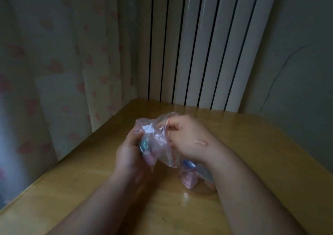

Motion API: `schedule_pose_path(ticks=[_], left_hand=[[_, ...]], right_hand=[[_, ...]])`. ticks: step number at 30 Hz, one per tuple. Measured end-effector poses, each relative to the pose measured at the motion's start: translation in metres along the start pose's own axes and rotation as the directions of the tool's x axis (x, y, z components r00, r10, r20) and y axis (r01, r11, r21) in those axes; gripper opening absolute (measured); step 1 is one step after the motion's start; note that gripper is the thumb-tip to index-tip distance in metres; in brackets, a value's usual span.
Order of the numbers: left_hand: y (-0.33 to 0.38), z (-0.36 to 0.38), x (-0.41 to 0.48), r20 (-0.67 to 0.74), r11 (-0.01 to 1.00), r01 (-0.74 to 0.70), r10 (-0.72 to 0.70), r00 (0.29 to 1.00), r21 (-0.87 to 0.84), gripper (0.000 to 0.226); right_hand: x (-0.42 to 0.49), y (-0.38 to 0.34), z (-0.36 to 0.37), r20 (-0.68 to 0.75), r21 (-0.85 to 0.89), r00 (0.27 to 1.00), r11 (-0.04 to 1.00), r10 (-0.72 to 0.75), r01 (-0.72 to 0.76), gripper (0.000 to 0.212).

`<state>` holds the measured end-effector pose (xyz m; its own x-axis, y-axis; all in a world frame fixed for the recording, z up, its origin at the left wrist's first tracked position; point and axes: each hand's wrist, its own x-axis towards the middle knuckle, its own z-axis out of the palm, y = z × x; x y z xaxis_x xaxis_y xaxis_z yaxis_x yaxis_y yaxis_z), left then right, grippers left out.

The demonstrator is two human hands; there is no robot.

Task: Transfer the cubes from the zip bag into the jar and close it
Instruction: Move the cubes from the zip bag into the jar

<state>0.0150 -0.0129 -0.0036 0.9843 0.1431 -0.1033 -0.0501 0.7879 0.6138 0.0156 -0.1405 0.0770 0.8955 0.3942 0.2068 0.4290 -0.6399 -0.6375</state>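
A clear zip bag [158, 137] with a red seal line is held up over the wooden table [252, 144]. My left hand [128, 155] grips the bag's lower part, where teal and pink cubes [145, 144] show through the plastic. My right hand [187, 135] pinches the bag's top edge by the seal. Below my right wrist stands a clear jar [196, 179] on the table, with blue and pink cubes [189, 173] inside it. My right forearm hides part of the jar. No lid shows.
The table sits in a corner. A curtain [63, 63] with pink hearts hangs along its left edge, and a white radiator [201, 45] stands behind its far edge. The room is dim.
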Motion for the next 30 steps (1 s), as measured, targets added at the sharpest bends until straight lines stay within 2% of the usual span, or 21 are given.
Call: schedule_pose_path(ticks=[3, 7, 10, 11, 13, 15, 17, 20, 22, 23, 25, 27, 30], left_hand=[[-0.001, -0.003, 0.003, 0.021, 0.994, -0.062, 0.061, 0.998, 0.086, 0.034], [-0.004, -0.001, 0.003, 0.024, 0.949, -0.205, 0.205, 0.978, 0.241, 0.031], [-0.006, 0.005, 0.002, -0.038, 0.929, -0.174, 0.197, 0.98, 0.326, 0.019], [-0.005, 0.008, 0.002, -0.077, 0.936, -0.126, 0.16, 0.984, 0.33, 0.024], [-0.002, 0.009, 0.001, -0.145, 0.942, -0.044, 0.097, 0.985, 0.333, 0.048], [-0.001, 0.01, -0.002, -0.097, 0.938, -0.055, 0.094, 0.991, 0.342, 0.062], [0.0, 0.008, -0.006, -0.023, 0.944, -0.099, 0.112, 0.993, 0.315, 0.064], [0.001, 0.005, -0.007, 0.006, 0.969, -0.096, 0.097, 0.995, 0.229, 0.056], [0.0, 0.004, -0.005, 0.004, 0.968, -0.106, 0.108, 0.994, 0.226, 0.041], [0.0, 0.004, -0.004, -0.01, 0.964, -0.124, 0.13, 0.991, 0.237, 0.032], [-0.002, 0.003, -0.002, -0.026, 0.953, -0.146, 0.159, 0.987, 0.267, 0.021], [-0.002, 0.004, -0.003, -0.045, 0.938, -0.144, 0.166, 0.985, 0.317, 0.021], [-0.002, 0.003, -0.003, -0.06, 0.935, -0.145, 0.173, 0.983, 0.323, 0.023]], right_hand=[[0.0, 0.003, 0.005, -0.009, -0.086, 0.999, 0.996, 0.039, -0.039, 0.03], [-0.001, 0.003, 0.011, -0.044, -0.063, 0.999, 0.997, 0.031, -0.034, 0.028], [-0.002, 0.001, 0.019, -0.033, -0.026, 0.999, 0.999, 0.031, -0.032, 0.028], [-0.002, 0.001, 0.021, -0.025, -0.039, 0.999, 0.999, 0.022, -0.023, 0.029], [-0.002, 0.0, 0.025, -0.022, -0.087, 1.0, 0.996, 0.005, -0.007, 0.03], [0.0, 0.0, 0.027, -0.014, -0.089, 1.0, 0.996, -0.008, 0.007, 0.029], [0.001, 0.002, 0.028, -0.012, -0.083, 1.0, 0.997, 0.003, -0.004, 0.022], [0.002, 0.003, 0.021, -0.045, -0.008, 0.996, 0.997, 0.077, -0.078, 0.005], [0.004, 0.007, 0.015, -0.08, 0.063, 0.99, 0.992, 0.117, -0.112, 0.003], [0.004, 0.008, 0.013, -0.078, 0.093, 0.988, 0.988, 0.132, -0.124, 0.005], [0.004, 0.008, 0.015, -0.012, 0.142, 0.989, 0.979, 0.148, -0.145, 0.021], [0.003, 0.009, 0.02, 0.061, 0.152, 0.987, 0.976, 0.145, -0.153, 0.035], [0.003, 0.007, 0.019, 0.034, 0.081, 0.99, 0.987, 0.138, -0.14, 0.032]])
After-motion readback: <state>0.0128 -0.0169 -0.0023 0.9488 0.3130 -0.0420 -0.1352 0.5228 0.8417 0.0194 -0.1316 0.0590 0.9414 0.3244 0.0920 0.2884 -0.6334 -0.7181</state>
